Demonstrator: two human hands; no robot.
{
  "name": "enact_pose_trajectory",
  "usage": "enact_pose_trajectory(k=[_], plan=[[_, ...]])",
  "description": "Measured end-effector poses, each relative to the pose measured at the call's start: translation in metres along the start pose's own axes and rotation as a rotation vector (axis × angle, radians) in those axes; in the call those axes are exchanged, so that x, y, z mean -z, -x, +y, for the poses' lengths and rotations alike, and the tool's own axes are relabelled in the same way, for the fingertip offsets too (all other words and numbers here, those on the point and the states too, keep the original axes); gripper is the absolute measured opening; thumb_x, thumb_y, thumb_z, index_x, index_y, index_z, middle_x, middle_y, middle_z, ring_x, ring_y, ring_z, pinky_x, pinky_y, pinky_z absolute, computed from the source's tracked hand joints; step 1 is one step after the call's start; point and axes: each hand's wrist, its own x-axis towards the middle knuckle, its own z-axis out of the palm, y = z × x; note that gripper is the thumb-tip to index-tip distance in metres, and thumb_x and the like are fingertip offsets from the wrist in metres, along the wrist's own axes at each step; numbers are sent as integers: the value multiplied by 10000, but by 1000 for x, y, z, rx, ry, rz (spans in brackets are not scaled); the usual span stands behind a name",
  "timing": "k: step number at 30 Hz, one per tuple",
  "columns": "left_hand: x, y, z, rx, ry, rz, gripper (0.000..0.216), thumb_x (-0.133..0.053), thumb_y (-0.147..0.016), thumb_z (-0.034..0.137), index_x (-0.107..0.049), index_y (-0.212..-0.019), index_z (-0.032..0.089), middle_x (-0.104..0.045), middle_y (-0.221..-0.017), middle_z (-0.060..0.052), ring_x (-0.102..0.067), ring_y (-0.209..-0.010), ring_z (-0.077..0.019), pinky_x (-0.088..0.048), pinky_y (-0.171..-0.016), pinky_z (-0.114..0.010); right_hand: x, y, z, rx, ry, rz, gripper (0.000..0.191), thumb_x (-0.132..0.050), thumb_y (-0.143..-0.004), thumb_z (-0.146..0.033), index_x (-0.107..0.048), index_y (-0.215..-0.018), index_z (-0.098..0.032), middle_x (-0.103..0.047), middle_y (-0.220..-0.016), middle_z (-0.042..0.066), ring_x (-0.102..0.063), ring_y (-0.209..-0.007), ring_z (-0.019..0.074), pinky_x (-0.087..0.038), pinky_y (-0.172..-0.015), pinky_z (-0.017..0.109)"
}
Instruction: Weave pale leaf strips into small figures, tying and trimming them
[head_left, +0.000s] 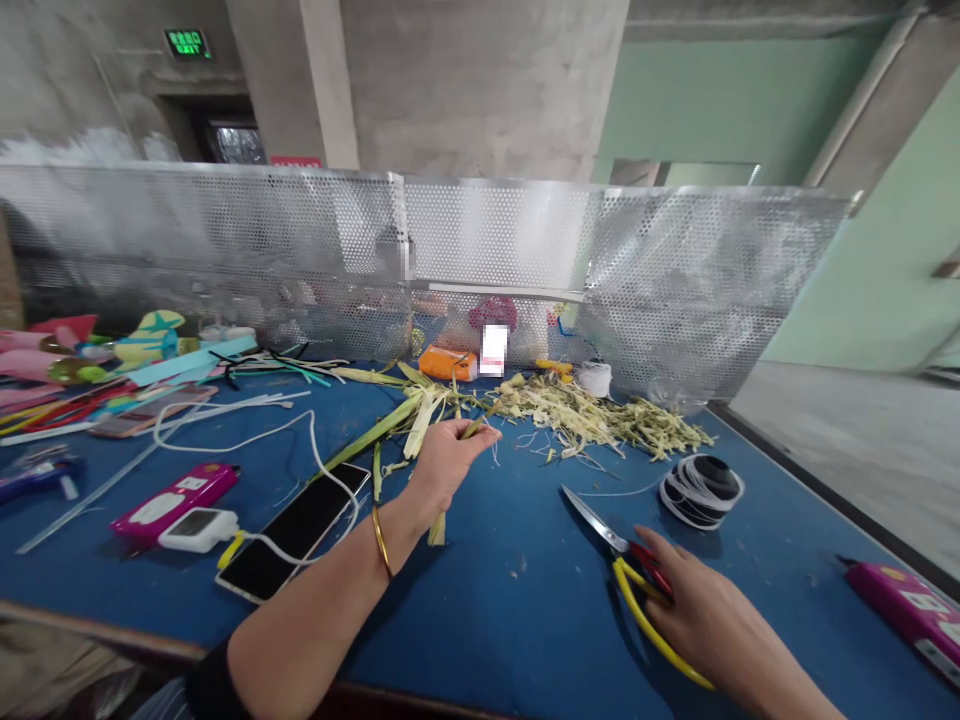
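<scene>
My left hand (pixel 448 458), wearing a gold bangle, pinches a pale green strip of dried husk (pixel 471 429) between thumb and fingers. Longer husk leaves (pixel 390 420) fan out behind and left of that hand, and one end (pixel 437 530) hangs below the wrist. At the right, my right hand (pixel 686 600) is closed on a pair of scissors (pixel 596 518) with yellow and red handles. Their blades point away to the left, low over the blue table (pixel 517 620). A spool of white thread (pixel 703 492) stands just beyond the right hand, its loose end running toward the scissor tips.
Husk scraps (pixel 585 415) are heaped at the back, near an orange packet (pixel 448 363). On the left lie a black phone (pixel 300 530), a white cable (pixel 315 440), a magenta tool (pixel 176 505) and coloured strips. Another magenta tool (pixel 907 610) lies far right. A perforated metal screen (pixel 495 225) stands behind.
</scene>
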Motion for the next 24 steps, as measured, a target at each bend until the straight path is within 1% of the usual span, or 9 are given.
enact_pose_trajectory(k=[1, 3, 5, 6, 7, 10, 13, 18, 24], plan=[[1, -1, 0, -16, 2, 4, 200, -724, -666, 353, -695, -696, 157, -511, -560, 18, -394, -536, -95, -316, -528, -252, 0, 2, -3, 9, -173, -11, 579, -587, -709, -206, -558, -1287, -178, -686, -1014, 135, -664, -809, 279, -497, -688, 360], [1, -2, -2, -48, -1, 9, 213, -725, -666, 360, -691, -692, 151, -538, -594, 16, -414, -561, -97, -344, -567, -251, -1, 7, -14, -10, -589, -68, 560, -661, -711, -321, -579, -1256, -220, -682, -860, 71, -617, -637, 205, -493, -581, 308], [1, -2, -3, -74, -27, 15, 230, -720, -669, 371, -698, -708, 146, -552, -608, 17, -432, -582, -104, -359, -593, -251, -1, 12, -33, -95, -1030, -201, 638, -706, -707, -448, -550, -1285, -227, -578, -657, -15, -427, -413, 108, -404, -413, 249], [1, -2, -4, -81, -47, 18, 242, -715, -673, 381, -704, -722, 144, -552, -606, 19, -435, -585, -107, -359, -591, -251, 0, 14, -44, -132, -1241, -272, 649, -714, -712, -475, -542, -1290, -234, -514, -607, -46, -347, -386, 76, -371, -393, 226], [1, -2, -5, -86, -68, 22, 256, -708, -679, 392, -708, -735, 142, -547, -599, 22, -432, -582, -109, -354, -584, -251, 1, 15, -56, -141, -1410, -343, 613, -726, -722, -469, -559, -1265, -237, -483, -603, -54, -317, -400, 61, -360, -402, 210], [1, -1, -8, -107, -111, 26, 282, -682, -704, 414, -709, -751, 137, -539, -592, 27, -422, -574, -111, -347, -574, -247, 3, 16, -85, -87, -1788, -533, 483, -684, -782, -511, -615, -1181, -248, -514, -741, -17, -315, -470, 45, -354, -441, 186], [2, -2, -10, -157, -147, 36, 277, -665, -721, 406, -708, -742, 133, -576, -622, 15, -454, -605, -120, -368, -606, -243, 3, 14, -103, -14, -1942, -671, 534, -615, -796, -622, -617, -1174, -245, -525, -799, 4, -342, -515, 54, -378, -474, 185], [4, -4, -12, -219, -245, 62, 255, -619, -748, 374, -727, -768, 143, -611, -632, 4, -494, -634, -142, -370, -602, -237, 2, 11, -115, -17, -1971, -788, 514, -500, -835, -682, -632, -1035, -228, -518, -738, -15, -266, -436, 33, -310, -387, 161], [2, -1, -12, -243, -346, 86, 298, -598, -765, 424, -658, -651, 155, -434, -518, 50, -360, -545, -112, -266, -507, -232, 4, 10, -120, -20, -1970, -820, 526, -502, -823, -699, -614, -1032, -229, -497, -723, -31, -246, -415, 26, -296, -365, 154]])
